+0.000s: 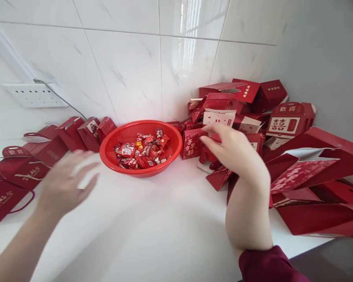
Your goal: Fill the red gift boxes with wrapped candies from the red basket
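From where I stand, at the far left, dark red paper gift boxes with gold lettering (pixel 26 174) lie on the white, smooth counter (pixel 153 235), one cut off by the view's edge. Beside them, a row of closed red card boxes (pixel 72 135) leans by the tiled wall. The left hand (pixel 61 186) hovers in front of that row, fingers spread and blurred, with nothing visible in its grasp.

In the middle sits a round red plastic basket (pixel 141 172) with perforated sides, holding a heap of small red-wrapped sweets (pixel 139 152); it lies to the right of the left hand and beyond it.

Just right of the basket, a small red patterned card box (pixel 192 145) stands upright, its long axis seemingly vertical. The right hand (pixel 241 152) is much the nearer, reaching in from the right, so the box lies just left of its fingertips. Thumb and forefinger are parted; I can't tell whether they touch the box, and the other fingers are hidden.

Behind and farther right, red and white cartons (pixel 285 123) overlap in a jumble, partly masked by the wrist, some cut off at the edge.
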### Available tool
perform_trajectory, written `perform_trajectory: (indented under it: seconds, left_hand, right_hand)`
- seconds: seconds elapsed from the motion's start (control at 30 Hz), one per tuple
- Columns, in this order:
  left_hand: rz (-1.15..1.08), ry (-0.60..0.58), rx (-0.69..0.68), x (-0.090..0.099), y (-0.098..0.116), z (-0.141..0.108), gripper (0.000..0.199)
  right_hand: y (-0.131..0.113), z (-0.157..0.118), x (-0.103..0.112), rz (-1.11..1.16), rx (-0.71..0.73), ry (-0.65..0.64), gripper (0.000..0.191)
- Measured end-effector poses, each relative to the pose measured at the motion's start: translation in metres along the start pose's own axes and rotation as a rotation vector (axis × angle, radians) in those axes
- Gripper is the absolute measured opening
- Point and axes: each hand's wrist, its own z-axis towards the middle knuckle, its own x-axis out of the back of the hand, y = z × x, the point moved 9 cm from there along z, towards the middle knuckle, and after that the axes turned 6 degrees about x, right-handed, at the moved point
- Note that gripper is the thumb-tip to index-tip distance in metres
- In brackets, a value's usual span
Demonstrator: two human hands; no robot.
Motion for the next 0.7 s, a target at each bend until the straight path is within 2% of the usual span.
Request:
perform_trajectory:
  seconds: [0.03,0.1,0.17,0.23,0.33,0.4,0.47,0.57,0.7]
  left_hand:
    - [-0.063,-0.037,-0.113,-0.009,0.036,0.003,0.037]
    - [-0.247,-0.133,-0.270,-0.027,0.101,0.001,0.034]
    - [-0.389,-0.368,-0.340,-0.056,0.153,-0.010,0.034]
    - [-0.485,-0.596,-0.358,-0.085,0.187,-0.026,0.044]
    - [-0.618,-0.787,-0.293,-0.111,0.202,-0.040,0.053]
    - [-0.679,-0.834,-0.229,-0.119,0.197,-0.043,0.055]
    - [-0.706,-0.846,-0.168,-0.123,0.190,-0.041,0.055]
    - [-0.722,-0.839,-0.125,-0.123,0.186,-0.040,0.053]
    - [-0.735,-0.850,-0.129,-0.124,0.188,-0.041,0.053]
  right_hand:
    - [0.023,-0.003,0.008,-0.128,-0.135,0.038,0.031]
    - [0.059,-0.011,0.012,-0.316,-0.345,0.016,0.042]
    - [0.083,-0.016,0.006,-0.386,-0.474,-0.081,0.052]
    - [0.098,-0.019,-0.004,-0.366,-0.544,-0.174,0.055]
    - [0.110,-0.016,-0.015,-0.334,-0.577,-0.243,0.053]
    - [0.110,-0.010,-0.017,-0.355,-0.528,-0.238,0.051]
    - [0.102,-0.001,-0.013,-0.371,-0.415,-0.181,0.048]
    - [0.071,0.006,0.004,-0.312,-0.195,-0.011,0.042]
    - [0.017,-0.007,0.033,-0.149,0.045,0.163,0.040]
